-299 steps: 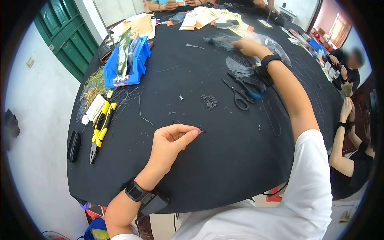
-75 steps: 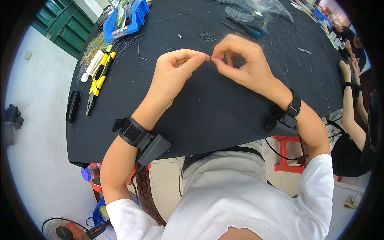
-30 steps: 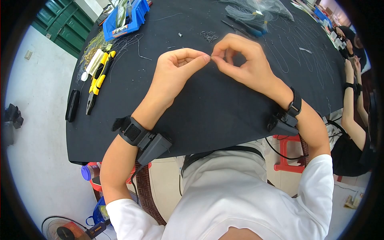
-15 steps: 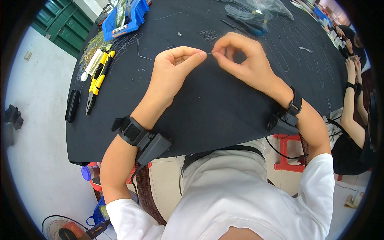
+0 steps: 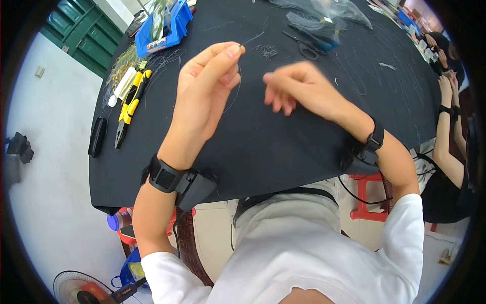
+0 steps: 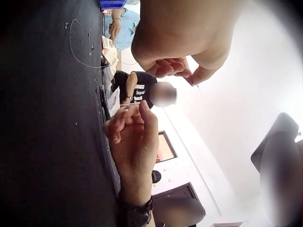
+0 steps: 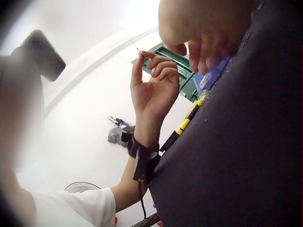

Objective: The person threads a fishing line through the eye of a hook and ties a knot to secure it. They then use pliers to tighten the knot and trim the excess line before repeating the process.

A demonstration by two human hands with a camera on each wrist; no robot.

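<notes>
My left hand (image 5: 198, 96) is raised over the black table and pinches a thin fishing line between thumb and forefinger. The line (image 5: 239, 83) hangs in a curve below the fingertips, and the left wrist view shows its loop (image 6: 71, 40) against the dark cloth. A fine tip (image 7: 136, 46) sticks up from the pinch in the right wrist view. To the right and apart from it, my right hand (image 5: 306, 91) is blurred, its fingers hanging loosely bent with nothing visible in them. Beyond the hands lies a small heap of thin grey hook-like pieces (image 5: 267, 51).
Scissors (image 5: 306, 49) lie behind my right hand, beside a bundle of grey line (image 5: 309, 23). Yellow-black pliers (image 5: 132, 104), a black case (image 5: 97, 137) and a blue bin (image 5: 174, 30) are at left. Loose strands (image 5: 362, 83) lie at right. Other people sit around the table.
The hands, fingertip to fingertip earlier, have parted. My left hand has risen and turned with the line; my right hand has dropped lower, its pinch loosened. Earlier still, it reached to the far line bundle.
</notes>
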